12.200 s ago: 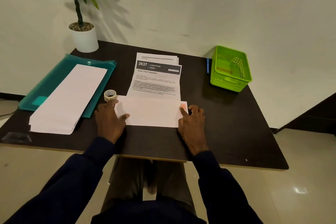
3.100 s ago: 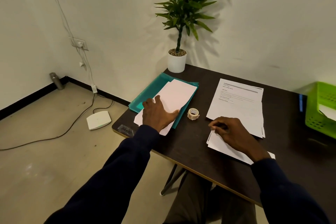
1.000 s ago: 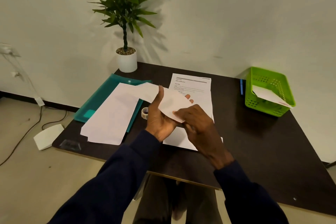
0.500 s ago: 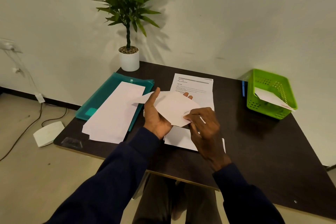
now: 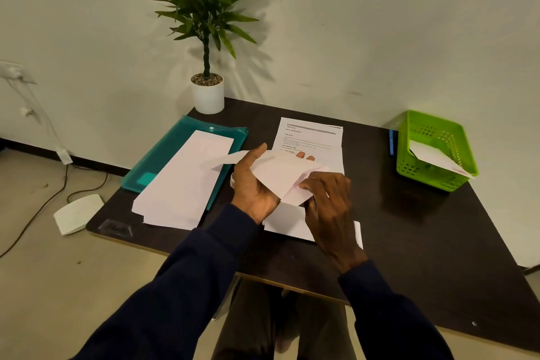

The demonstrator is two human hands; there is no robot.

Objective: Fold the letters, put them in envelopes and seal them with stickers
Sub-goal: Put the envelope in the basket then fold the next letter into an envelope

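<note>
Dark tabletop (image 5: 423,228) is carrying: pot (image 5: 208,96) standing at far left corner, teal folder (image 5: 163,155) lying near it, printed sheets (image 5: 315,137) lying mid-far, white paper (image 5: 287,221) lying nearer front, pen (image 5: 391,142) lying just beside green basket (image 5: 415,168) at right.

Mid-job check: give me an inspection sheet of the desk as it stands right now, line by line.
Surface: dark table, papers on its left and middle.
Job's things: held envelope above the table; envelope stack on the teal folder; printed letters at the back; folded sheet lying under the hands; white envelope leaning in the green basket.
Clutter: potted plant at the back edge; blue pen beside the basket.
Grippers: left hand holds the held envelope; right hand pinches its near edge.
Cables: floor cable runs past a white box.
Surroundings: pale wall, tiled floor.
</note>
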